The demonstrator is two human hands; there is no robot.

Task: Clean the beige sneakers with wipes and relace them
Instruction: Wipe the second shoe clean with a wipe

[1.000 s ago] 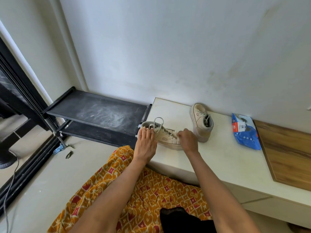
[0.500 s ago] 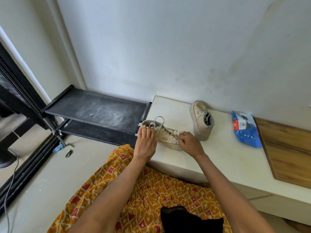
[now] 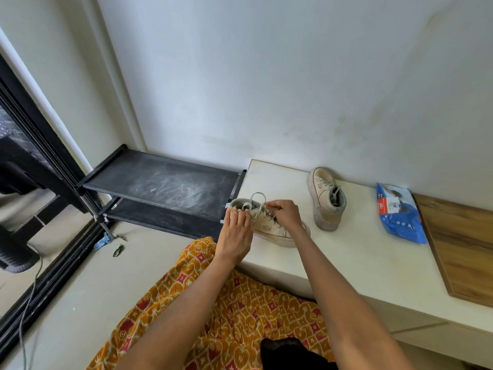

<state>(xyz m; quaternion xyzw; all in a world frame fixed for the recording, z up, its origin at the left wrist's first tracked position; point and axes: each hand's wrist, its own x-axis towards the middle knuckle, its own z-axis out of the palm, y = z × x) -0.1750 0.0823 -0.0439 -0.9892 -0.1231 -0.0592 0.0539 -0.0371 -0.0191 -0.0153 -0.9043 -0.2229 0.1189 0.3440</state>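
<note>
A beige sneaker lies on the left end of the white low table, its heel toward the black rack. My left hand rests on its collar with straight fingers. My right hand is curled over the tongue and pinches the grey lace, which loops up above the collar. The second beige sneaker stands farther back by the wall, laces in place. A blue pack of wipes lies to its right.
A dusty black two-tier rack stands left of the table against the wall. A wooden board covers the table's right end. A black sliding door frame and a cable run along the left. Orange patterned fabric covers my lap.
My right hand moved from the sneaker's toe end up to the laces near the collar. My left hand stayed on the collar.
</note>
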